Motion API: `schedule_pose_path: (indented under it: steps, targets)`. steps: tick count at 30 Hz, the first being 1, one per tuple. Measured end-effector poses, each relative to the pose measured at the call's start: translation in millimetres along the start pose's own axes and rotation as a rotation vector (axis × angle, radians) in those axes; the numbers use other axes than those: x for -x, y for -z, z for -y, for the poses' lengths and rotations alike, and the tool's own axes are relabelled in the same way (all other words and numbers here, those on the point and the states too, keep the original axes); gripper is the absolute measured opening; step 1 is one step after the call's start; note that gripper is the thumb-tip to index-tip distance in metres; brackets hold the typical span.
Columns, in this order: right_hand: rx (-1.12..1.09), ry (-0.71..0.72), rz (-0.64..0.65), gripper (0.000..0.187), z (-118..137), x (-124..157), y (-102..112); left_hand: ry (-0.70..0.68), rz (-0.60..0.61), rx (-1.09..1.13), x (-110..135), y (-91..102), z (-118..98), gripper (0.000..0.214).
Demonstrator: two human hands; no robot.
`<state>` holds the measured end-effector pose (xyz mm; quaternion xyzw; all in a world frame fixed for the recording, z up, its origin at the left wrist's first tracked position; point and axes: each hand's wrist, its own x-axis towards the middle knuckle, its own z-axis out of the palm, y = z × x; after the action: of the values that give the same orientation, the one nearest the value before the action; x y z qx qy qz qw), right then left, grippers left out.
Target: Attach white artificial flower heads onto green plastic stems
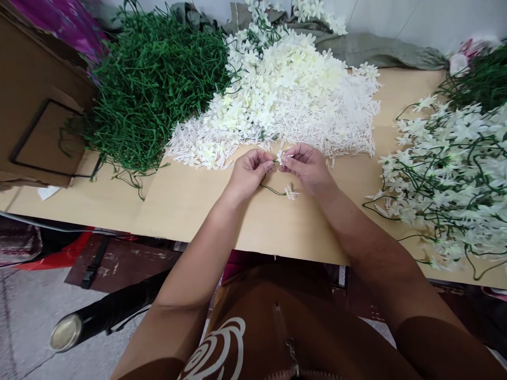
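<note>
My left hand point(250, 171) pinches the upper end of a thin green stem point(271, 188), which curves down to a white flower point(291, 192) lying on the wooden table point(222, 211). My right hand point(307, 168) pinches a small white flower head point(281, 156) right at that stem's tip. The fingertips of both hands nearly meet over the table, just in front of a large heap of loose white flower heads point(285, 100).
A pile of bare green stems point(154, 84) lies at the back left. Assembled stems with white flowers point(447, 179) are heaped on the right. A cardboard box point(35, 105) stands at the left edge. Grey-green cloth point(376, 50) lies along the wall.
</note>
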<state>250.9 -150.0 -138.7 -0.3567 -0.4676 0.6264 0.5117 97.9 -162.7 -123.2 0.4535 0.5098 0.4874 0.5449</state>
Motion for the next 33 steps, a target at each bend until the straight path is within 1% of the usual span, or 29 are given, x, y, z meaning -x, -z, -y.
schedule_pose_path:
  steps: [8,12,16,21,24,28,33]
  targets:
    - [0.101,0.08,0.016,0.046,-4,-2,0,-0.024,0.008,0.035,-1,0.8,3,0.018]
    - [0.133,0.11,0.021,0.045,-2,0,0,-0.005,0.021,0.044,-2,0.1,3,0.019]
    - [0.16,0.105,0.017,0.046,0,1,-1,0.022,0.05,-0.011,-4,-0.5,5,0.022]
    - [0.138,0.076,-0.004,0.045,1,2,-3,-0.028,0.044,-0.118,-5,3.5,7,0.019]
    - [0.116,0.063,0.002,0.045,1,2,-4,-0.044,0.07,-0.093,-5,7.8,6,0.012]
    - [0.111,0.062,0.013,0.044,-1,1,-3,0.016,0.099,-0.022,-4,11.1,3,0.007]
    - [0.113,0.053,0.018,0.043,-5,1,-1,0.03,0.051,-0.043,-4,7.5,1,0.009]
